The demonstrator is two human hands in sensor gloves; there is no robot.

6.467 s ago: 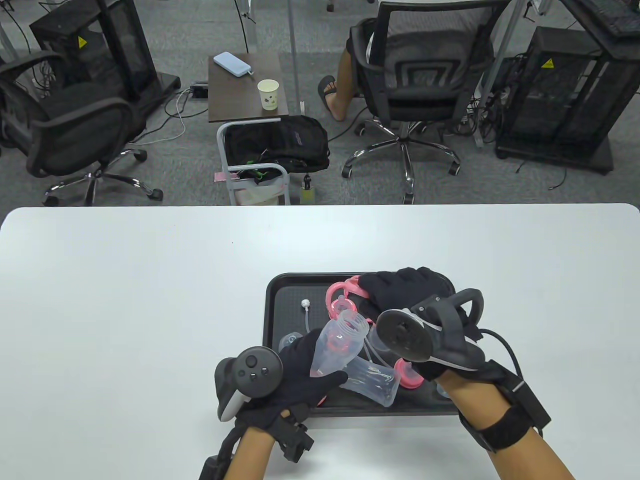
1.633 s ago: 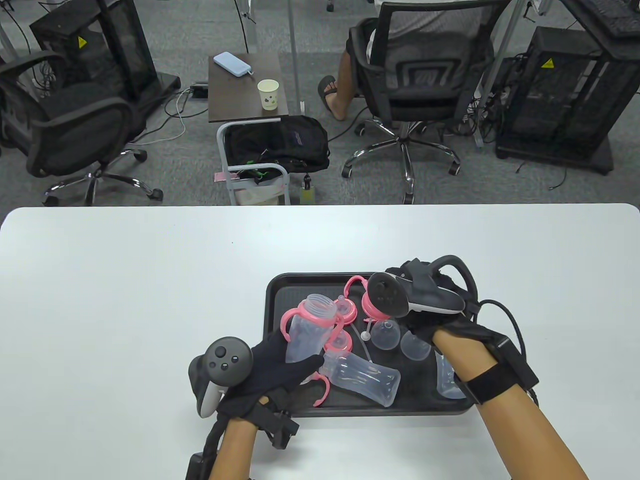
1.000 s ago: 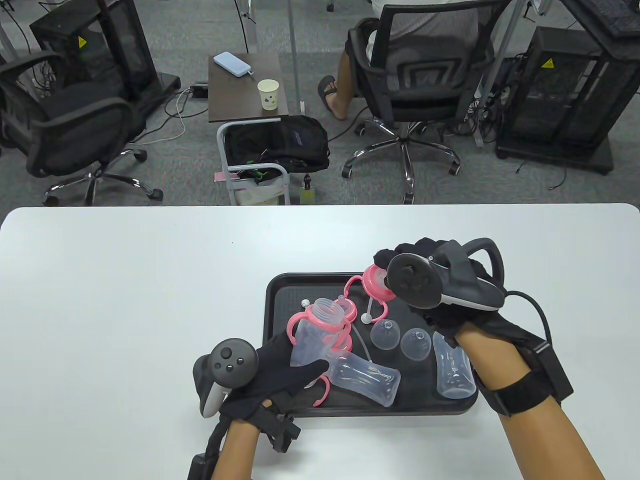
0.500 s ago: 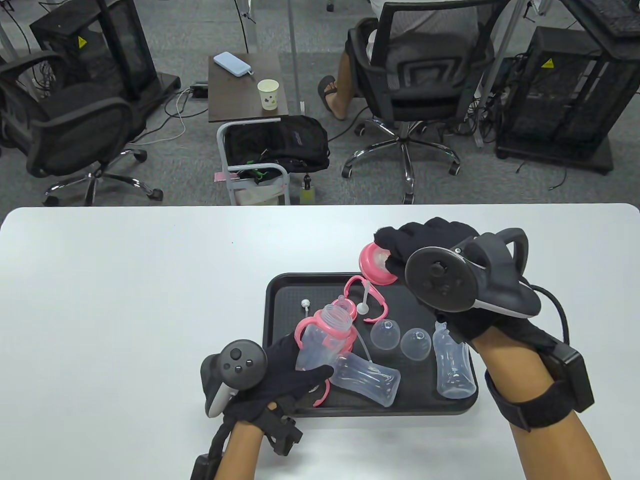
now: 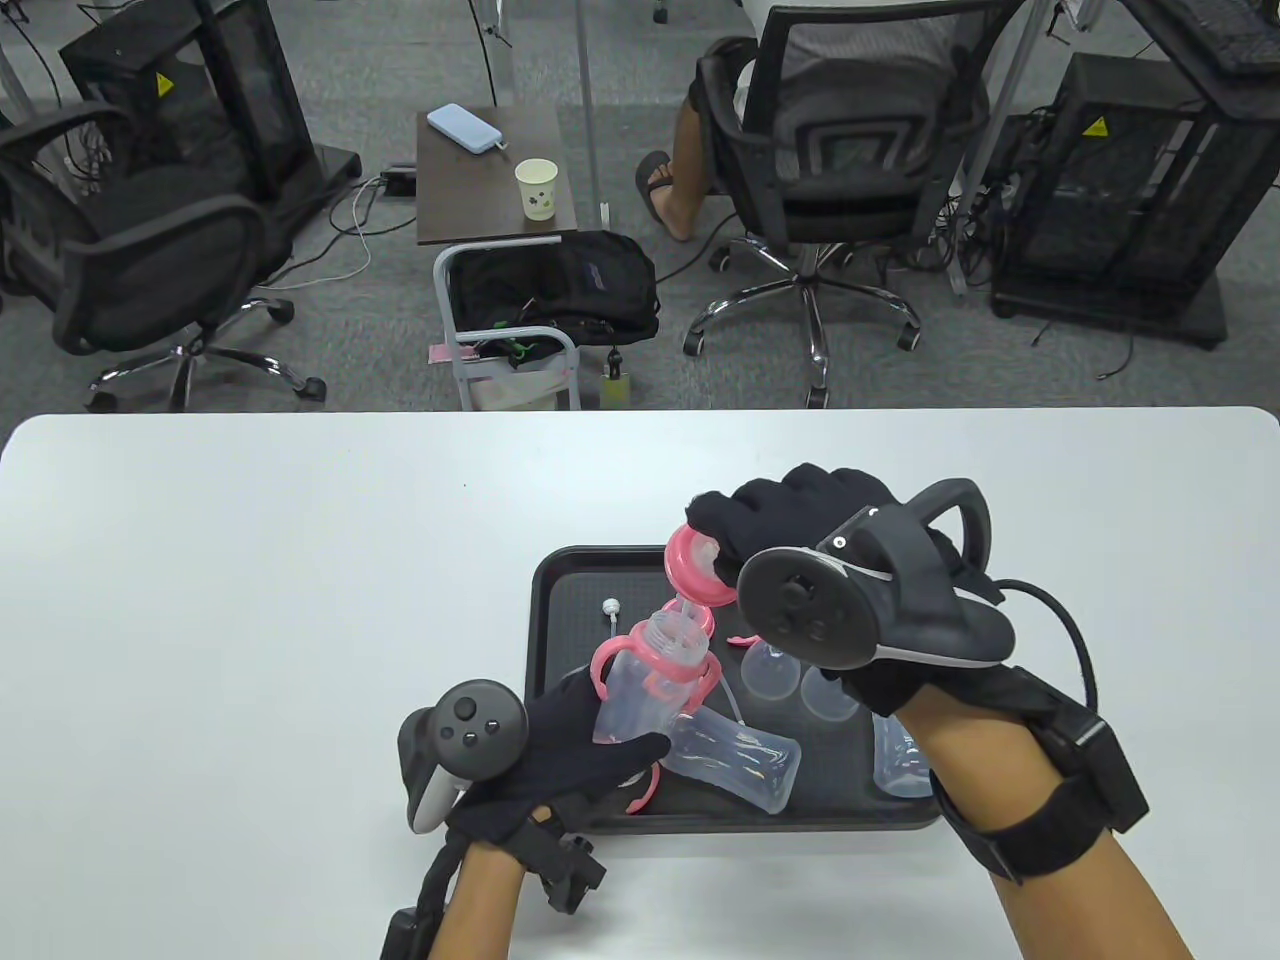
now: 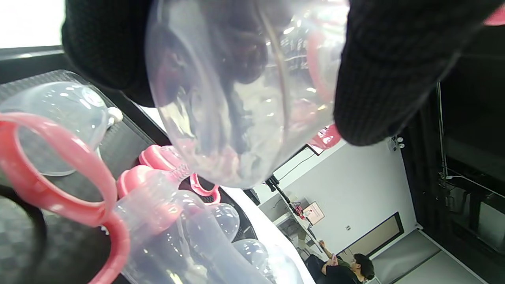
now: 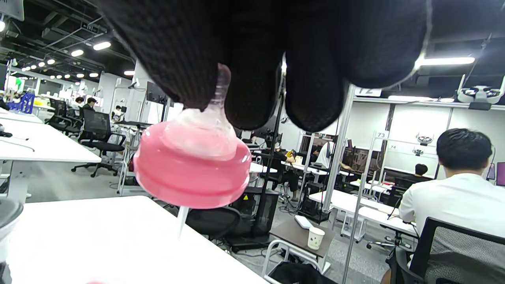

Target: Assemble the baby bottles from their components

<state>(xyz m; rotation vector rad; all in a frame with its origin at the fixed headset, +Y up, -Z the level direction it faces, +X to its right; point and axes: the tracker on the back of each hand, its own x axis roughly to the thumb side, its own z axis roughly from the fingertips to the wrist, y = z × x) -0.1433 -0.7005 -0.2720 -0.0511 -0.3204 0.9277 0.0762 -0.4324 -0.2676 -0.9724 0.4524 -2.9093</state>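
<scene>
Her left hand (image 5: pixel 560 740) grips a tilted bottle (image 5: pixel 645 690); the right hand (image 5: pixel 810 530) hovers above, fingers pinching the pink nipple cap (image 5: pixel 695 562).

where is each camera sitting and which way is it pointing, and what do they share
Table view: high above the near table edge, looking down and out at the black tray; shows left hand and right hand.
Left wrist view: under the left hand, looking along the held bottle; gloved fingers show.
Right wrist view: under the right hand, facing the office; fingers pinch the nipple cap.
Shared: the bottle and the cap also appear in the table view.
</scene>
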